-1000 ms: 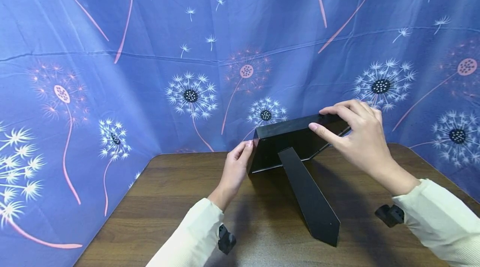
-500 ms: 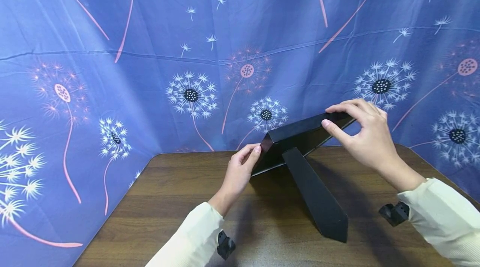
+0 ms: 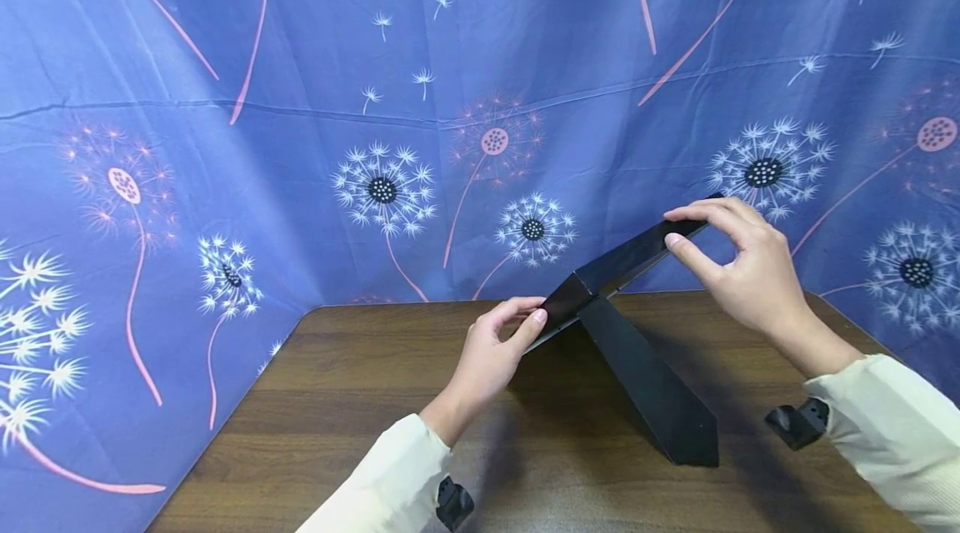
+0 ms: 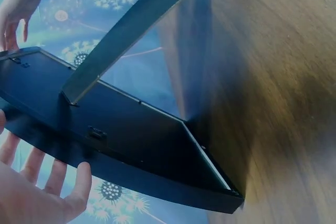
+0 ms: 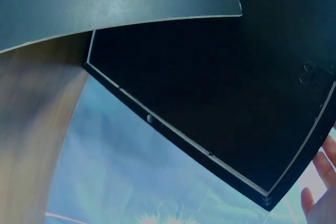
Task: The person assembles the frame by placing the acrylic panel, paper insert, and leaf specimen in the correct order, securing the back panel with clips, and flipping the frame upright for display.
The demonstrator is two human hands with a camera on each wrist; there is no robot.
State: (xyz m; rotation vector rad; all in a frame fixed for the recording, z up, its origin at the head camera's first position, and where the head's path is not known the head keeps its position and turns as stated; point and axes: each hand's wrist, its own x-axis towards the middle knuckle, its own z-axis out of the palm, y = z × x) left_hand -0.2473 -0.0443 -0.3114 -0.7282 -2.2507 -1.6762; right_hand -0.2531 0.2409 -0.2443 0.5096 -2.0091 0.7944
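Note:
A black picture frame (image 3: 630, 256) stands slanted on the wooden table, its back toward me. From that back a flat black easel leg (image 3: 651, 379) slopes down to the right. My left hand (image 3: 483, 354) grips the frame's left side, thumb on the near face and fingers round the outer edge. At the upper right, my right hand (image 3: 753, 275) pinches the top edge between thumb and fingers. The left wrist view shows the dark back panel (image 4: 136, 129) with small hanger fittings, and the right wrist view a corner of its rim (image 5: 269, 199). The frame's front is hidden.
The brown wood-grain table (image 3: 322, 433) extends round the frame. Close behind it hangs a blue cloth (image 3: 300, 166) printed with dandelions, which also covers the left side. A small black camera (image 3: 453, 504) sits at the left cuff, another (image 3: 798, 423) at the right.
The picture frame has turned, its left side swinging to the right and its top edge slanting more steeply. Its leg's foot has shifted right. Both hands have moved right with it.

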